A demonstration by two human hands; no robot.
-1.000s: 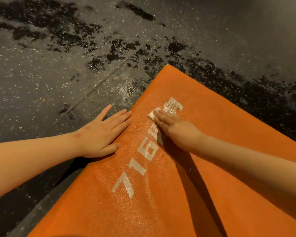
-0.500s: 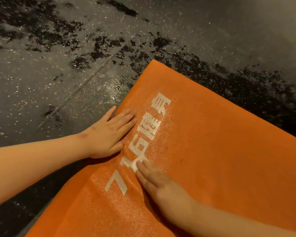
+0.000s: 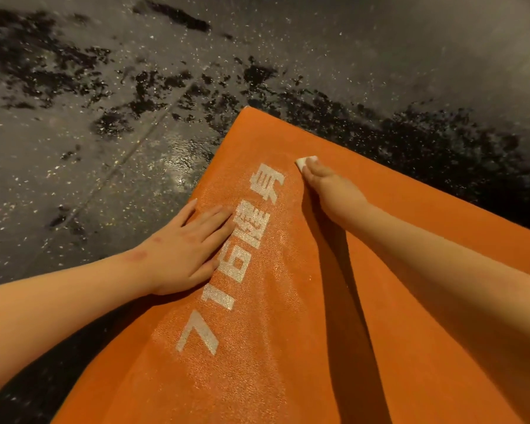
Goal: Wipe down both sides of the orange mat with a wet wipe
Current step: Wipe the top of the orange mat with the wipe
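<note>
The orange mat [image 3: 364, 142] lies flat on the dark floor, one corner pointing away from me, with white printed characters [image 3: 242, 264] running along its left edge. My left hand [image 3: 184, 252] rests flat on that left edge beside the print, fingers straight. My right hand [image 3: 331, 191] is stretched out toward the far corner and presses a small folded white wet wipe [image 3: 302, 162] onto the mat under its straight fingers. Only the wipe's front edge shows beyond the fingertips.
Speckled dark floor [image 3: 104, 148] with black wet-looking patches surrounds the mat on the left and far side. A glossy wet spot [image 3: 181, 166] shines just off the mat's left edge.
My right hand has slid the wipe from near the print's lower end, close to me, up to the far end of the mat by the corner. My left hand has stayed in place.
</note>
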